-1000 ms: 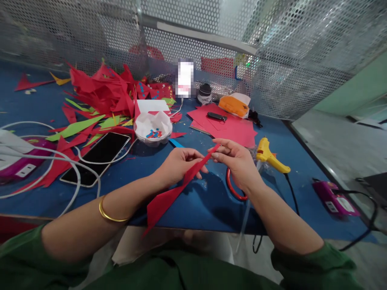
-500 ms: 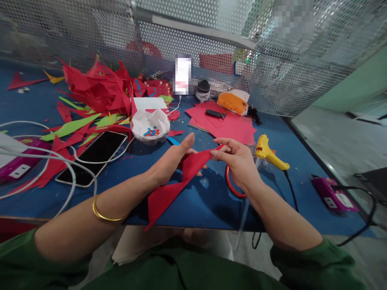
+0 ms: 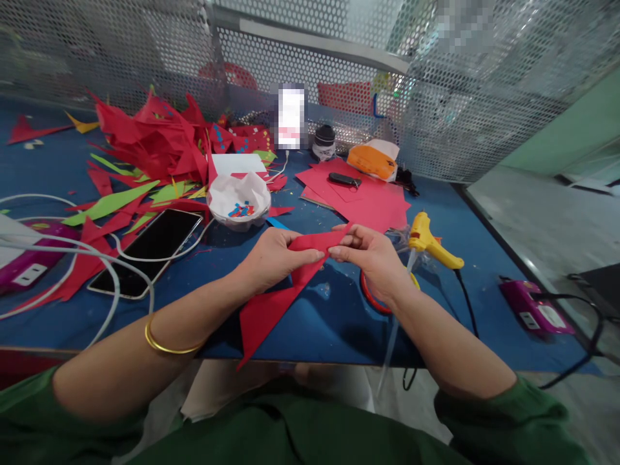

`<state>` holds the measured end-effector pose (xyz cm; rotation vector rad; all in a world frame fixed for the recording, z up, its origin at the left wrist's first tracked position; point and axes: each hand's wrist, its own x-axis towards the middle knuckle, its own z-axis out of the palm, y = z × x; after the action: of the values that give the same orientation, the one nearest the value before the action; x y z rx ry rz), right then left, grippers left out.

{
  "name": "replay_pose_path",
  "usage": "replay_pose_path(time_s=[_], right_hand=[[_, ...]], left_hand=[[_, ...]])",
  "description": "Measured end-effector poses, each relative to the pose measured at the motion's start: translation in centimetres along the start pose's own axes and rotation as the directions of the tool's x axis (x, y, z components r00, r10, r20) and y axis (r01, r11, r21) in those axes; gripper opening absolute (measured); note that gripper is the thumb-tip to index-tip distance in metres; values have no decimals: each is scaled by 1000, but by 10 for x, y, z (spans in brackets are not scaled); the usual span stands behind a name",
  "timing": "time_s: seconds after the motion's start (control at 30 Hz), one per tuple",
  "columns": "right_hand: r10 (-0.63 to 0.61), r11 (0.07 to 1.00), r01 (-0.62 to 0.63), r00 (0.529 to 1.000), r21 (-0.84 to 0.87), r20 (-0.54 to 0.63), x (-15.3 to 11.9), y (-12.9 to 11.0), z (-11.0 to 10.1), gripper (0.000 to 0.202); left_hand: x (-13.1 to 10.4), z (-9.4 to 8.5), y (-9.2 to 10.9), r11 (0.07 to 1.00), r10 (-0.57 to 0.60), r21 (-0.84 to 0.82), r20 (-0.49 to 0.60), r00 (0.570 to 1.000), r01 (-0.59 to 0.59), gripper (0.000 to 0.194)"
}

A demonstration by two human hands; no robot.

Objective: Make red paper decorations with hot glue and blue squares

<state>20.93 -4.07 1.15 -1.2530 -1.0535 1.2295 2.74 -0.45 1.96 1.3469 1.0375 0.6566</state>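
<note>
Between my two hands hangs a folded piece of red paper (image 3: 267,318), its pointed lower end reaching the table's front edge. My left hand (image 3: 278,258) pinches its upper part, thumb on top. My right hand (image 3: 375,258) grips the upper right tip between thumb and fingers. Partly hidden under my right wrist lie red-handled scissors (image 3: 372,298), of which mainly the loop shows. Right of that hand rests a yellow hot glue gun (image 3: 431,242) with a glue stick at its back. Beyond my left hand stands a paper-lined bowl (image 3: 239,199) with small blue and red bits.
A heap of red paper shapes (image 3: 150,139) fills the back left, with green scraps (image 3: 111,203). A dark phone (image 3: 148,253) and white cables lie left. Red sheets (image 3: 368,200) bear a black knife-like object (image 3: 344,179). A purple power strip (image 3: 535,309) sits far right.
My left thumb has come down from its raised position onto the red paper, and the left fingers have closed on it. The paper's upper part is now folded differently; my right hand keeps its hold.
</note>
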Motion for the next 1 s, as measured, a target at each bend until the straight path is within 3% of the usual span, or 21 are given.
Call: replay_pose_path(time_s=[0.17,0.33,0.43,0.7,1.0], right_hand=[[-11,1000,11,1000,-25,-9,-2,3,3,26],[-53,997,50,997,-53,-57,0,3,-1,19],[-51,999,51,995,-5,-88,3,3,-2,23],[49,997,-59,987,57,156,-6,6,10,34],[3,997,-2,1000,76,-15,-1,10,2,27]], left_hand=[[0,1,0,1000,-15,12,-4,1000,15,15],[5,-5,-2,997,-45,62,146,988,36,27],[8,-8,-5,994,-46,110,183,982,26,23],[6,-5,-4,999,-9,50,127,992,2,7],[5,-4,-4,997,-73,25,196,978,70,14]])
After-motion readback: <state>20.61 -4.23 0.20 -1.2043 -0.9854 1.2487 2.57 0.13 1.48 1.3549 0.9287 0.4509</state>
